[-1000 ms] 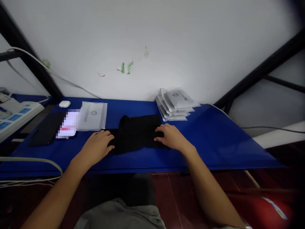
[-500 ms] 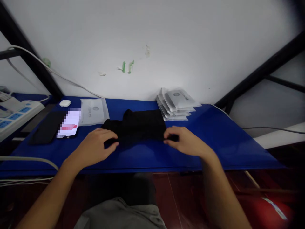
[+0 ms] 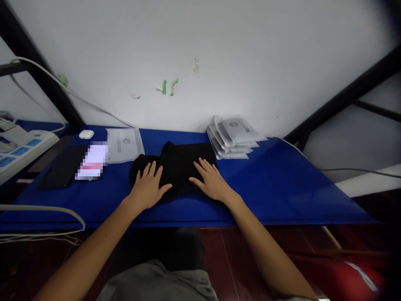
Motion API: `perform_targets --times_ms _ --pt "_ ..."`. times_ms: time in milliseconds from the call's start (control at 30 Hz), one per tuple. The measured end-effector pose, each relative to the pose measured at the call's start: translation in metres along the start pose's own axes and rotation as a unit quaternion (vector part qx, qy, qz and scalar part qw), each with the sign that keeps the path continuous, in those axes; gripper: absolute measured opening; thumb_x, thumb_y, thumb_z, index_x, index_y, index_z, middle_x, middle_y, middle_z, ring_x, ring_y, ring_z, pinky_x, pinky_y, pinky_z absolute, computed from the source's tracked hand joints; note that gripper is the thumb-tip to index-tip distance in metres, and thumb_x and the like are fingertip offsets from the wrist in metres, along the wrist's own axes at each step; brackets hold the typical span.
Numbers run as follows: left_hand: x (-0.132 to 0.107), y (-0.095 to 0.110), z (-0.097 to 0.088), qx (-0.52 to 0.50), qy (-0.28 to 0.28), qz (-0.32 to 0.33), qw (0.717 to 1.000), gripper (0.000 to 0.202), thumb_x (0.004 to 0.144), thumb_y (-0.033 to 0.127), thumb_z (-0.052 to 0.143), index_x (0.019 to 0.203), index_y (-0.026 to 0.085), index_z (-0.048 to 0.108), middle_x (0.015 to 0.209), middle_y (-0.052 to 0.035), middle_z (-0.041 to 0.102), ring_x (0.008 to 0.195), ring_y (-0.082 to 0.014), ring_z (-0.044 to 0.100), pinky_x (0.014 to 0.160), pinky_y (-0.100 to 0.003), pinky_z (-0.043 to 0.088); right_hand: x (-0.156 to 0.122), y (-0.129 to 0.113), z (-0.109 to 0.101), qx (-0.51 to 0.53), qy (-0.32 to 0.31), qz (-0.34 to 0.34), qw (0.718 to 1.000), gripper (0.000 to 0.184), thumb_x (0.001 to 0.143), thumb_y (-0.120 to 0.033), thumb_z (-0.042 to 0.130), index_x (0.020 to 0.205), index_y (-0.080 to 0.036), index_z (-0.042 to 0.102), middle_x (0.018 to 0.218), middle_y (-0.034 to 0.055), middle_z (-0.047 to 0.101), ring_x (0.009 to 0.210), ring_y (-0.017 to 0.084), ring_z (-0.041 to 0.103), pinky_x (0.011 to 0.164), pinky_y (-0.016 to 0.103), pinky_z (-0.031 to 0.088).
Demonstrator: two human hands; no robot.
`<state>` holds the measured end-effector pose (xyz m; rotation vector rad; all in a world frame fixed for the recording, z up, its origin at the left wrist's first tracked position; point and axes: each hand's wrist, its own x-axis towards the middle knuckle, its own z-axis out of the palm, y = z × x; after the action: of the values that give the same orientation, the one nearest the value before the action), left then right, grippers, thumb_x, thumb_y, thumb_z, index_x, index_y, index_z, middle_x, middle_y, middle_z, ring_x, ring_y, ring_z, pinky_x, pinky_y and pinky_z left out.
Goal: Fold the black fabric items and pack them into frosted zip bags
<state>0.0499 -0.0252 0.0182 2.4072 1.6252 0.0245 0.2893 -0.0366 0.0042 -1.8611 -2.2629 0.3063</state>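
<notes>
A piece of black cloth [image 3: 178, 165], perhaps a folded garment, lies on the blue tabletop [image 3: 275, 188] in front of me. My left hand [image 3: 147, 186] rests palm down on its left part, fingers spread. On its right part lies my right hand [image 3: 211, 179], flat and with the fingers apart. Neither hand grips anything. How the cloth is folded is hard to make out, as it is very dark. A stack of frosted plastic bags [image 3: 236, 131] with dark print stands just behind its right end. A single flat frosted bag [image 3: 124, 145] lies behind its left end.
Left of the cloth are a phone with a lit screen [image 3: 92, 161], a black tablet-like slab [image 3: 61, 167] and a white earbud case [image 3: 86, 134]. A white power strip [image 3: 23, 148] sits at the far left. Cables [image 3: 46, 207] cross the left front edge. A wall [image 3: 200, 96] closes the back.
Both hands have moved inward from the cloth's near edges and now lie flat on top of it. The cloth's near edge has spread slightly toward me. The bags stay put.
</notes>
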Motion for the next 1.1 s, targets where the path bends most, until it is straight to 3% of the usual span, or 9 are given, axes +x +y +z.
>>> perform_targets --times_ms 167,433,567,1100 --pt "0.018 -0.015 -0.006 -0.001 -0.027 -0.014 1.000 0.081 0.089 0.063 0.031 0.150 0.012 0.018 0.158 -0.0168 0.008 0.146 -0.0338 0.007 0.112 -0.059 0.017 0.013 0.007 -0.003 0.001 -0.016 -0.010 1.000 0.080 0.089 -0.065 0.038 0.149 -0.013 0.028 0.157 0.0149 0.018 0.146 0.027 0.012 0.118 0.049 0.015" --pt "0.021 -0.037 0.005 -0.001 0.039 0.022 0.999 0.087 0.086 0.071 0.030 0.150 0.013 0.019 0.158 -0.0157 0.012 0.146 -0.0323 0.008 0.115 -0.057 0.012 0.016 0.011 0.000 0.007 -0.001 -0.029 1.000 0.084 0.083 -0.071 0.041 0.148 -0.019 0.030 0.157 0.0126 0.021 0.145 0.027 0.014 0.117 0.050 0.015" --pt "0.020 -0.039 0.006 -0.002 0.043 0.024 0.999 0.089 0.085 0.072 0.030 0.150 0.012 0.020 0.158 -0.0148 0.013 0.146 -0.0309 0.009 0.116 -0.055 0.010 0.014 0.010 0.001 0.012 0.012 -0.031 0.999 0.082 0.083 -0.071 0.042 0.148 -0.023 0.030 0.156 0.0112 0.023 0.145 0.027 0.016 0.116 0.052 0.016" --pt "0.017 -0.044 0.008 -0.014 0.054 0.039 0.998 0.090 0.084 0.074 0.031 0.150 0.013 0.022 0.158 -0.0129 0.013 0.146 -0.0297 0.009 0.117 -0.053 0.009 0.012 0.009 -0.002 0.017 0.006 -0.028 0.999 0.083 0.083 -0.069 0.044 0.146 -0.016 0.034 0.156 0.0130 0.023 0.145 0.026 0.017 0.117 0.049 0.017"
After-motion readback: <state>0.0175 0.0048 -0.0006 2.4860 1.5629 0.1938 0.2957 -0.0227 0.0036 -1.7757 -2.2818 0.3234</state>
